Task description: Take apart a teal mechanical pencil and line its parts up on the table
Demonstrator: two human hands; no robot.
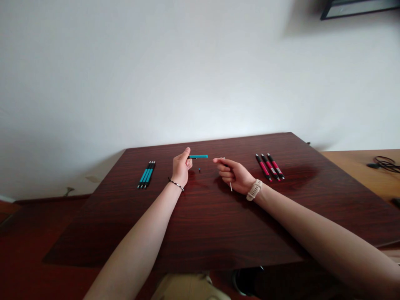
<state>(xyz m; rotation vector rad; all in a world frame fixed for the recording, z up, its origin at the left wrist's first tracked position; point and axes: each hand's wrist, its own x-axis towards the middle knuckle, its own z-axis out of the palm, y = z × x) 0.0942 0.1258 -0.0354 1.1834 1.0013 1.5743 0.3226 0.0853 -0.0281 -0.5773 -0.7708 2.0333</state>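
My left hand (181, 167) is closed around a turquoise pen barrel (199, 156) that points to the right, its dark end inside the fist. My right hand (233, 174) is closed too, and a thin white pen refill (231, 186) sticks out below its fingers. A pale tip shows above that hand's index finger. On the table between the hands lies a small dark and blue pen part (199, 170). Left of my left hand, several turquoise pens (146, 175) lie side by side. Three pink and black pens (270, 166) rest beyond my right hand.
The dark wooden table (200, 225) stands against a white wall (187, 75). To the right is a lighter wooden surface (350, 166) with a coiled black cable (386, 163). A dark-framed screen (359, 9) hangs at the upper right.
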